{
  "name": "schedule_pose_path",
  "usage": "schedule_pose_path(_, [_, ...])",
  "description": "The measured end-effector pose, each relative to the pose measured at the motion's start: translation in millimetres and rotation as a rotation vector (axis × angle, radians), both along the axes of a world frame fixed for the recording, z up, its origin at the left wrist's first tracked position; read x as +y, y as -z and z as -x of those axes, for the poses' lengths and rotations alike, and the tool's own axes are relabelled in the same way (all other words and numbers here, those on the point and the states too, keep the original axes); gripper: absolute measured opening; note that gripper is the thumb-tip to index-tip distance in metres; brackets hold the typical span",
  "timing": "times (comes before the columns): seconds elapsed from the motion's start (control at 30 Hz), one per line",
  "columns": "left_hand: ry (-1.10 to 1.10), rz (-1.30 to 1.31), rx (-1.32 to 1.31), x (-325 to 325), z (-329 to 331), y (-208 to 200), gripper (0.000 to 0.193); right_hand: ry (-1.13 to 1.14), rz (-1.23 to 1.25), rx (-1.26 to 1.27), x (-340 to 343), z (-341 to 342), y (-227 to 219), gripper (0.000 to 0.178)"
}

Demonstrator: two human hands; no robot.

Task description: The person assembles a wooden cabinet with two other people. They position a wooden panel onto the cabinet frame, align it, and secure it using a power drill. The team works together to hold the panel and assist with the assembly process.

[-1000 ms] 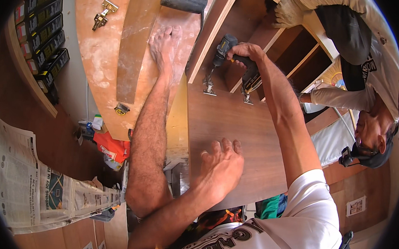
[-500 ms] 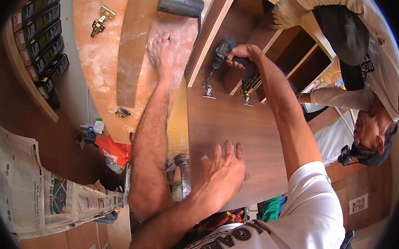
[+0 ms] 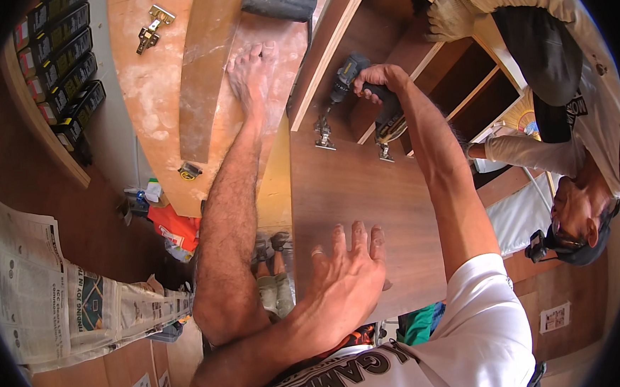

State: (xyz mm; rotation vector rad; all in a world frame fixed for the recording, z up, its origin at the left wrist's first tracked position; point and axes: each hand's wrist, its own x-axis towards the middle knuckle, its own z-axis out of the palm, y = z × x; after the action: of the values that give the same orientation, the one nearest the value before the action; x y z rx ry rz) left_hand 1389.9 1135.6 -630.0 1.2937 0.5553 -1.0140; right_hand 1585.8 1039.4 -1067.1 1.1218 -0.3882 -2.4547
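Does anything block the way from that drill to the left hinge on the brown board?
Nothing visible does: the right hand holds the drill pointed at the left hinge, right beside it; whether they touch is unclear.

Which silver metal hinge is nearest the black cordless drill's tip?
The left silver metal hinge on the brown wooden panel: the drill points at it, not the others.

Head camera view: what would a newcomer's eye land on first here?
Probably the dark power drill in the right hand, upper centre, its bit pointing at a metal hinge on the brown panel. Then the bare foot on a dusty board, near a black mallet head at the top. Newspaper fills the left edge.
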Motion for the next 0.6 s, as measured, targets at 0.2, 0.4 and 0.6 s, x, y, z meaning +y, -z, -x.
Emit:
schedule_pose_path(0.2, [0.187, 0.128, 0.036, -17.7, 0.7, -12.8, 0.072, 0.016, -0.002, -0.016, -0.2, -7.2, 3.1, 0.012])
schedule_pose_path(0.4, [0.424, 0.425, -0.08, -71.4, 11.8, -33.6, 0.09, -0.042, -0.024, -0.032, 8.7, -0.2, -4.3, 0.015])
schedule_pose_path(0.6, [0.519, 0.14, -0.132, -114.8, 31.5, -49.1, 0.097, -0.017, -0.264, -0.274, 5.0, -9.4, -88.0, 0.013])
